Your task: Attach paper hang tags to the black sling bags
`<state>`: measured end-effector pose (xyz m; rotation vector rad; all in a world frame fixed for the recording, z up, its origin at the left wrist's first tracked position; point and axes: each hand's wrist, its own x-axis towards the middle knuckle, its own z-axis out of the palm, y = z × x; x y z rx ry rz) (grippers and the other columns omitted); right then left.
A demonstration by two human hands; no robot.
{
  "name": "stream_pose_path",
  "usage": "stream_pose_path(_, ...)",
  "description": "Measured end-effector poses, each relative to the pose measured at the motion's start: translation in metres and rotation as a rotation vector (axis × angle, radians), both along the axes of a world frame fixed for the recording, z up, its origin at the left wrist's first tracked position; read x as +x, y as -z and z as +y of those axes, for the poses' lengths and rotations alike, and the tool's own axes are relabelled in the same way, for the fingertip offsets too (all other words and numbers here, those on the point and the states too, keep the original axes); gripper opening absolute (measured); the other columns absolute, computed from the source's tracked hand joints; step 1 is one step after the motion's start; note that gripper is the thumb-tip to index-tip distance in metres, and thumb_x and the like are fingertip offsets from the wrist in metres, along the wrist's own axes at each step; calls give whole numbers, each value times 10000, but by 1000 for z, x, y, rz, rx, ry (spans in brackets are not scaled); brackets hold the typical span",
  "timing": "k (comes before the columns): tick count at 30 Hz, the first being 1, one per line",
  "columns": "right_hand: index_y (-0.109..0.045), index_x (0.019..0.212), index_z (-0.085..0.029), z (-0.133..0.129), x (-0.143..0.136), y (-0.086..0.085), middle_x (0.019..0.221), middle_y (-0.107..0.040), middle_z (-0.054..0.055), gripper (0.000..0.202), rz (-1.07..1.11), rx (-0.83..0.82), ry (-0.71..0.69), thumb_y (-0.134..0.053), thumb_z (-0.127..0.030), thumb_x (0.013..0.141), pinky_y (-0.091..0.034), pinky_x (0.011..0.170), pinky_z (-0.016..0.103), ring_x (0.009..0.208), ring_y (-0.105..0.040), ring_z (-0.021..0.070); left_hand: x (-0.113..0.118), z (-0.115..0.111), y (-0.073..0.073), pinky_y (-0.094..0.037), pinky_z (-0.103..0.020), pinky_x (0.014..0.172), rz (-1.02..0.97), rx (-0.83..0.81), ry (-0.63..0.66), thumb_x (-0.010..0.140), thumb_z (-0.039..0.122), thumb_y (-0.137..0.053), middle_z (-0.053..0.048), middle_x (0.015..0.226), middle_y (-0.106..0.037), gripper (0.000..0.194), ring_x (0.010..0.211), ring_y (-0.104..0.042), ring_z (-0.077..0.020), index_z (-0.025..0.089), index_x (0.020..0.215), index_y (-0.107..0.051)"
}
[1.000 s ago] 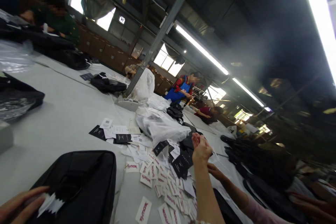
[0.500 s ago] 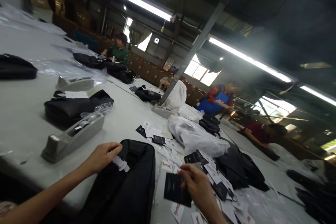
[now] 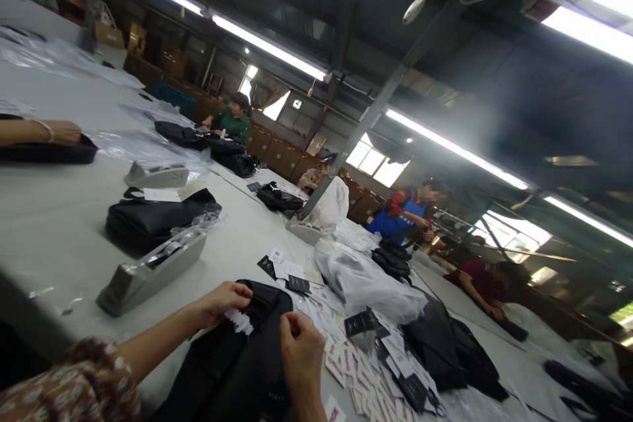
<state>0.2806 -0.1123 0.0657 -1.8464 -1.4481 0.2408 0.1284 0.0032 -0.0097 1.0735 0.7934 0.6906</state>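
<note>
On the near side of the table [image 3: 237, 231], the black bag [image 3: 237, 369] lies beside loose tags [image 3: 363, 379], presumably for short reach. Left hand [image 3: 225, 303]: closed, apparently pinching white strips [image 3: 241, 322]. Right hand [image 3: 302, 346]: fingers curled shut above bag; contents indiscernible.

Bag [image 3: 237, 369], 7 o'clock: black. Sleeve [image 3: 74, 382], 8 o'clock: brown, white floral print. Labels [image 3: 366, 376], 5 o'clock: white, red lettering.

My right grip [image 3: 302, 349] has left the strewn tags [image 3: 368, 376] for the black bag's [image 3: 222, 369] right edge, nearer my left grip [image 3: 225, 303]; far left, a co-worker's braceleted hand [image 3: 64, 133] now reaches onto another bag [image 3: 89, 149].
</note>
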Motion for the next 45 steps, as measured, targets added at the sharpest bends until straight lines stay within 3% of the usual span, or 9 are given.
stream_pose_path(9,-675,654,-198,39,-10,15,659,-686,65,228,-301,-175,29,-478,-191,768,-352,570,259,626,-622,189,4,-2,9,-416,-256,637,-210,15,-2,538,384,-785,-32,710,-675,440,647,-578,-157,119,878,-698)
stream_pose_path(14,-685,685,-194,56,-22,26,714,-705,102,230,-409,-182,9,-476,-185,780,-347,574,274,693,-650,226,4,7,20,-403,-241,613,-173,117,82,597,388,-745,-46,779,-680,466,663,-568,-148,124,975,-680)
stream_pose_path(20,-703,686,-198,65,-26,33,699,-705,83,224,-305,-212,-124,-503,-209,786,-334,543,258,655,-643,205,6,17,25,-325,-227,518,31,321,5,654,312,-592,22,533,-562,190,512,-468,-114,131,667,-650)
stream_pose_path(23,-701,653,-184,64,-17,24,631,-684,65,280,-212,-210,-181,-487,-265,814,-342,535,251,598,-617,182,0,21,16,-321,-235,533,110,419,-77,672,289,-557,32,521,-542,152,519,-468,-122,150,627,-598)
stream_pose_path(26,-708,744,-178,65,-8,3,718,-701,51,250,-145,-123,-240,-479,-248,812,-384,596,248,673,-621,177,-12,25,-4,-335,-238,592,146,530,-138,728,287,-532,32,603,-567,136,609,-495,-133,171,681,-586)
stream_pose_path(31,-723,801,-176,76,-13,-20,734,-704,21,197,-3,-128,-429,-531,-197,762,-416,624,230,699,-618,161,-22,29,-36,-378,-241,645,73,640,-35,829,312,-447,22,692,-591,181,675,-529,-138,175,816,-565)
stream_pose_path(35,-736,804,-160,87,-20,-7,667,-684,13,212,104,-130,-510,-552,-264,784,-399,553,209,635,-588,143,-18,31,-36,-357,-228,570,-21,561,52,809,345,-504,47,624,-515,180,597,-475,-116,170,779,-526)
stream_pose_path(41,-738,752,-149,85,-20,10,631,-680,23,215,236,-47,-411,-585,-298,774,-396,521,204,567,-558,128,-14,27,-25,-406,-234,606,-151,245,32,717,417,-642,12,690,-628,297,628,-556,-122,155,832,-560)
stream_pose_path(45,-748,790,-155,79,-24,12,697,-712,48,220,218,-38,-358,-589,-306,771,-428,541,216,610,-604,155,-10,23,-25,-350,-216,513,-170,146,-24,603,393,-732,27,549,-591,325,503,-499,-98,133,744,-599)
